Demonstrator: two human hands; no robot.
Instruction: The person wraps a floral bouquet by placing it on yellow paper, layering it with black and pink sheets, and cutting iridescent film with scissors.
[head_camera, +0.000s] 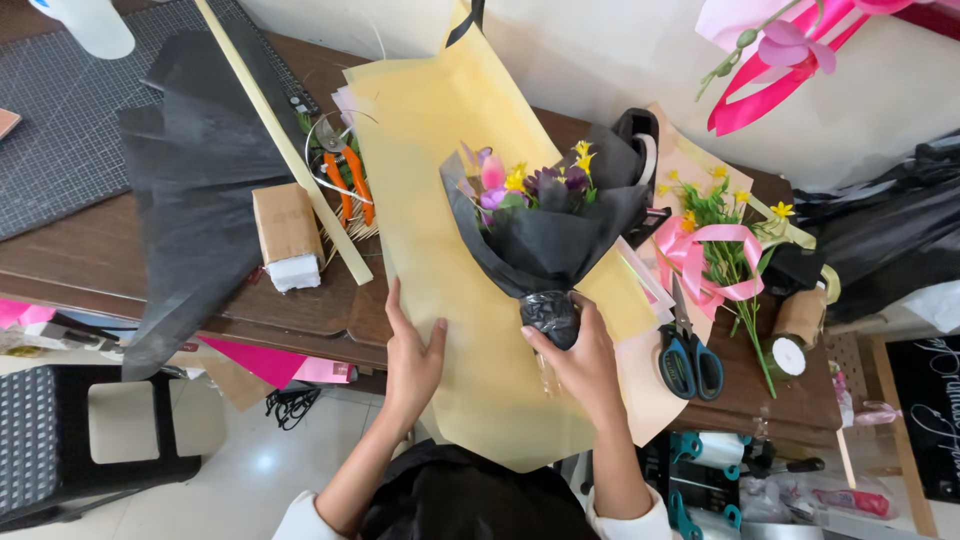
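already the small bouquet (545, 215) is being gripped at its black-wrapped stem by the closed right hand (580, 362), mid-table; the yellow paper (450, 130) beneath, not yet folded, is being pressed flat by the open left hand (412, 355).

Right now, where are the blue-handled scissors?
In the head view, the blue-handled scissors lie on the table's right side, just right of the right hand, below the pink ribbon.

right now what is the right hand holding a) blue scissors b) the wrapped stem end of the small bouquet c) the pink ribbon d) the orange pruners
b: the right hand has its grip around the black-wrapped base of the bouquet, while the blue scissors lie untouched beside it on the table.
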